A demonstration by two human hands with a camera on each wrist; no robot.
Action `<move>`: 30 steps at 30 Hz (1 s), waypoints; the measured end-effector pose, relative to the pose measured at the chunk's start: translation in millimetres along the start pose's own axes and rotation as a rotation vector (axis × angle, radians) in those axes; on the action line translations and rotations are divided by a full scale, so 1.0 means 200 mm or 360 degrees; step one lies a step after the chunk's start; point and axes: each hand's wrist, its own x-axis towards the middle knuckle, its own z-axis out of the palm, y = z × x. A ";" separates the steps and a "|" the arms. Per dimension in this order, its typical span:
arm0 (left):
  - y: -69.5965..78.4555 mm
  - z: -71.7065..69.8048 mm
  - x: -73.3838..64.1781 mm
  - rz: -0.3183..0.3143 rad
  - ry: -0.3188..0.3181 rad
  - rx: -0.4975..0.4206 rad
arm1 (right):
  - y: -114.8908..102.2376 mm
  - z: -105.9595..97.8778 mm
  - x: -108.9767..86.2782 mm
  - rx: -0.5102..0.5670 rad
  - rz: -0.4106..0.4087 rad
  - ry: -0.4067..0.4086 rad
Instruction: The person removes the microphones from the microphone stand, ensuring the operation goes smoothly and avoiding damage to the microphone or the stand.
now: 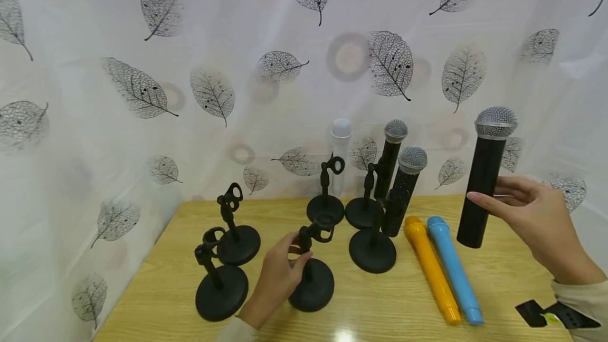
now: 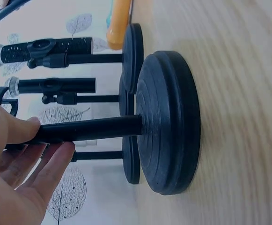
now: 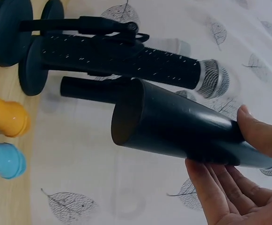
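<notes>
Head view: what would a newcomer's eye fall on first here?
Probably the black microphone with its silver mesh head, held up in the right hand at the right. Next, likely the bright orange rod and blue rod, side by side on the right half of the table. Then the left hand, gripping a black stand near the front middle.

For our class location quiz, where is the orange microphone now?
In the head view, the orange microphone lies on the table, right of centre, immediately left of the blue microphone.
</notes>
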 end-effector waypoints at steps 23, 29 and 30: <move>-0.12 -0.05 0.17 -0.0058 0.0236 0.0230 | 0.34 0.02 -0.01 0.0036 0.0181 -0.0268; -0.16 -0.06 0.22 -0.0086 0.0268 0.0269 | 0.40 0.03 -0.01 0.0024 0.0265 -0.0358; -0.16 -0.07 0.23 -0.0094 0.0273 0.0275 | 0.41 0.03 -0.01 0.0018 0.0279 -0.0371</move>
